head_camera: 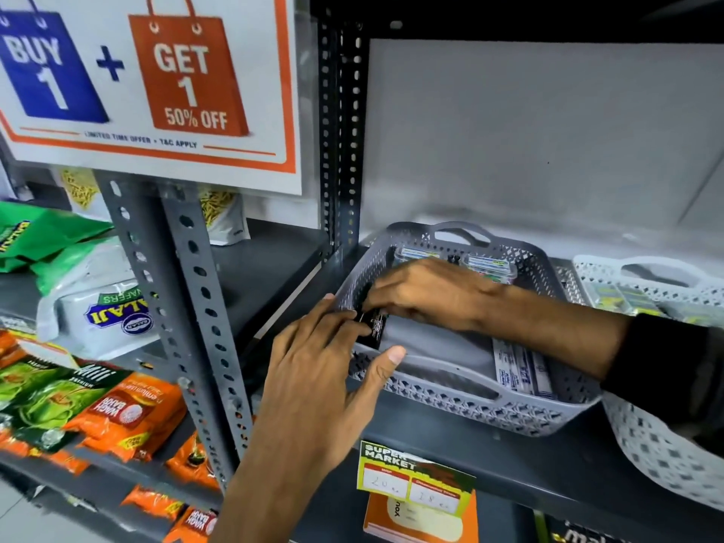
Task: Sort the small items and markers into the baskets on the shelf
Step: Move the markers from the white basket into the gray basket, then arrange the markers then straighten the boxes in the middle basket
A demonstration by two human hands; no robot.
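Nearest the camera, the left hand reaches up from below to the front left corner of the grey basket. Its fingers lie spread over a small black packet at that corner, and its thumb presses against the basket's front rim; the hand is open, pressing the packet rather than closed round it. Meeting it from the right, the right hand comes across the basket in a black sleeve, palm down, fingertips on the top of the same packet. Whether it pinches the packet or only touches it cannot be told.

Inside the basket, the packet stands against the left wall. White wrapped markers lie along the right side, and small clear boxes sit at the back. Its middle floor is bare.

Just to the right stands a white basket, touching the grey one, with yellow-green packs in it. Both rest on the dark grey shelf, whose front edge carries a price tag. Left of the slotted upright, snack bags fill the neighbouring shelves, under a sale poster.
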